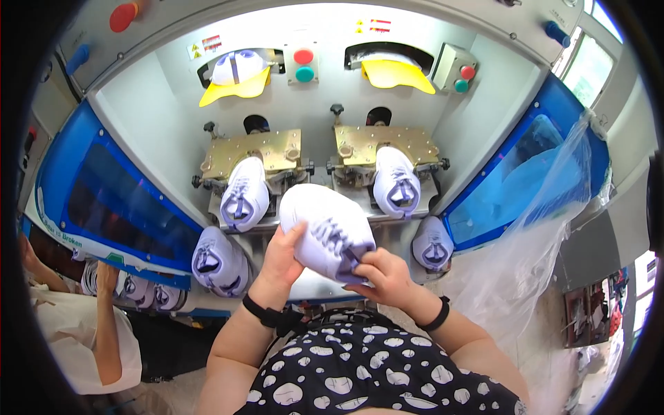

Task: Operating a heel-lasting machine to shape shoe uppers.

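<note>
A white sneaker with lavender laces and lining (321, 221) is held in front of my body, its toe pointing up and away. My left hand (285, 254) grips its left side, thumb on the upper. At the collar, my right hand (382, 277) pinches the heel end near the tongue. Beyond it, two similar sneakers sit toe-in under brass-coloured plates: a left sneaker (245, 194) under the left plate (259, 149) and a right sneaker (397, 183) under the right plate (387, 140).
More sneakers stand on the ledge at left (216, 263) and right (433, 245). Yellow flaps (238, 86) hang from slots in the machine's back wall, near button boxes (303, 66). Blue-framed side panels (124, 187) flank the bay. Plastic sheeting (505, 270) drapes at right. A co-worker (90, 325) handles sneakers at left.
</note>
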`<state>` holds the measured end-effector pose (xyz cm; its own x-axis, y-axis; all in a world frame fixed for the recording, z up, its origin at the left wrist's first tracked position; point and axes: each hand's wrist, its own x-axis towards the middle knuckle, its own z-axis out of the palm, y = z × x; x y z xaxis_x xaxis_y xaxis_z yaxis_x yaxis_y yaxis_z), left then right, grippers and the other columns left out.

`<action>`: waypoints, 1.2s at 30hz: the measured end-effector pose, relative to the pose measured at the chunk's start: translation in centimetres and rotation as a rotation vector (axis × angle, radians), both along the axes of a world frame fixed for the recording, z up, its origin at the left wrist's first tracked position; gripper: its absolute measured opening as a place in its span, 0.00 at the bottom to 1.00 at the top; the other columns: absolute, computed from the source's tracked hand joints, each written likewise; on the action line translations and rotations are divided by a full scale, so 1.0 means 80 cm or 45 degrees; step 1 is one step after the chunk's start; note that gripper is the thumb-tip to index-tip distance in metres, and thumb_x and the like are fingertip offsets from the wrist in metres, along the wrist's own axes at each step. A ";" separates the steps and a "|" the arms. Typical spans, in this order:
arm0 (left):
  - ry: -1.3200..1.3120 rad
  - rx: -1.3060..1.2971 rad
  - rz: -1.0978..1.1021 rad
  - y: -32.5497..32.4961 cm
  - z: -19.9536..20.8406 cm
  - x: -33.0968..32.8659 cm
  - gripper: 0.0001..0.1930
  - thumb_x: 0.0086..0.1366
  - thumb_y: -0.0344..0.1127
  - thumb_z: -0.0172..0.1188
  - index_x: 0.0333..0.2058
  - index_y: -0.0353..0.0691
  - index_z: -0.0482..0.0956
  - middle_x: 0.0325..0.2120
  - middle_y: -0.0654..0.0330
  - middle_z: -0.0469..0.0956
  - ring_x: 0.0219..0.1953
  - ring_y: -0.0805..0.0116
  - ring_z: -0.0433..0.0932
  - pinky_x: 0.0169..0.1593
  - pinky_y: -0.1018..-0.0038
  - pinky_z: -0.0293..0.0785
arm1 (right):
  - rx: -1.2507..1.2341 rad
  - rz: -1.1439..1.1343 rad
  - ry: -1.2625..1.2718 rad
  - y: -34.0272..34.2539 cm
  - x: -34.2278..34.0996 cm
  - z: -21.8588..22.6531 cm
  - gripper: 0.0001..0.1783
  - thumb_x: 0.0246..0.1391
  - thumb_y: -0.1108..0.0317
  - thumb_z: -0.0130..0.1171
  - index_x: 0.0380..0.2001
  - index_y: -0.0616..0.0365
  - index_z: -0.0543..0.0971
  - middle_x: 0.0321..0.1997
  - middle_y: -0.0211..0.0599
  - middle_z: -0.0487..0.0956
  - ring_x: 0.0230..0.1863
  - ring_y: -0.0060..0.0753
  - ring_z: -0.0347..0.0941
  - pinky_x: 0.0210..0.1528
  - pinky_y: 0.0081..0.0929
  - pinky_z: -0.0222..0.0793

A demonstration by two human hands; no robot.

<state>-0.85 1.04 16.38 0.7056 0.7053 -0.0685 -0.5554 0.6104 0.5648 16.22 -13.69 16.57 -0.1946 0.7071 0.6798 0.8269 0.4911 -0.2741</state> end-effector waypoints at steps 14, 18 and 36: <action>0.040 0.128 -0.225 0.001 0.011 -0.015 0.26 0.67 0.45 0.47 0.60 0.42 0.62 0.51 0.48 0.72 0.51 0.50 0.73 0.51 0.55 0.74 | 0.383 -0.711 -0.008 0.152 0.183 0.179 0.16 0.49 0.61 0.62 0.33 0.61 0.70 0.36 0.47 0.71 0.40 0.53 0.69 0.41 0.41 0.67; 0.181 0.007 -0.137 0.001 -0.009 -0.052 0.22 0.67 0.46 0.45 0.51 0.36 0.70 0.43 0.49 0.76 0.45 0.51 0.76 0.48 0.57 0.75 | -0.160 -0.944 0.087 0.198 0.236 0.214 0.19 0.54 0.51 0.54 0.37 0.56 0.73 0.40 0.48 0.77 0.43 0.52 0.74 0.44 0.43 0.68; 0.342 -0.214 0.217 -0.031 -0.055 -0.144 0.20 0.68 0.50 0.43 0.45 0.40 0.72 0.36 0.52 0.77 0.39 0.54 0.77 0.43 0.57 0.75 | 0.899 -1.237 0.213 0.231 0.273 0.134 0.13 0.49 0.74 0.52 0.40 0.57 0.69 0.59 0.50 0.63 0.51 0.55 0.70 0.47 0.45 0.70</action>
<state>-12.38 -1.45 11.98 0.5199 0.7744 -0.3606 -0.5024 0.6186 0.6041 38.08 4.82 27.29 0.3382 -0.0268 0.9407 0.9138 -0.2297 -0.3350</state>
